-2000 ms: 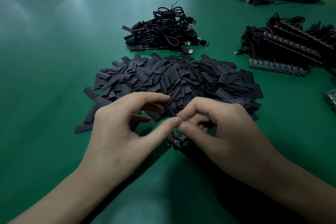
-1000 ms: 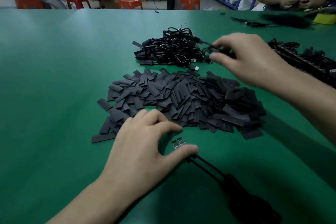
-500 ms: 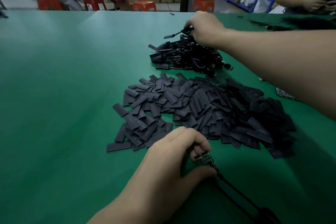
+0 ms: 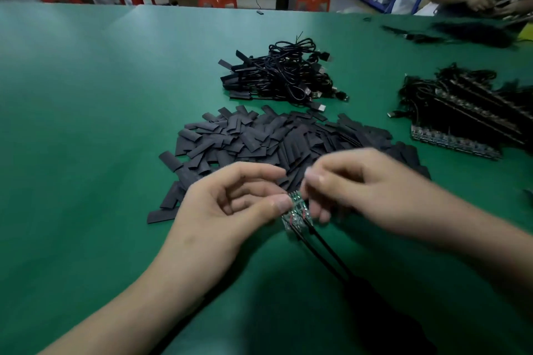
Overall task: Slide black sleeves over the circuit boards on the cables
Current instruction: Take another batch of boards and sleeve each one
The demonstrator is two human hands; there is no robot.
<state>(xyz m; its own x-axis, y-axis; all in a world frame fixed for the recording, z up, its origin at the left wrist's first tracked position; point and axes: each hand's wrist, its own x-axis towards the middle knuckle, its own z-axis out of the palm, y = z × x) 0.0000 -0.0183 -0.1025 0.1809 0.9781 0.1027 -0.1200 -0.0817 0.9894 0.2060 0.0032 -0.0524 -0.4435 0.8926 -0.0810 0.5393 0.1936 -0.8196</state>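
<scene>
- Head view: L hand [image 4: 230, 204] pinches circuit boards [image 4: 297, 210] btw thumb & curled fingers, near centre over green table [image 4: 86, 124].
- R hand [image 4: 366, 190] blurred, fingers curled at boards' far end; can't tell if it grips anything.
- Two cables [image 4: 326, 251] trail near-right from boards.
- Pile of black sleeves [image 4: 274, 138] lies just beyond hands.

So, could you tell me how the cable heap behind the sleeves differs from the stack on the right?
The cable heap is tangled, the cable stack laid in neat rows. The heap's ends wear black sleeves; the stack's boards are bare. Both rest on the table.
</scene>
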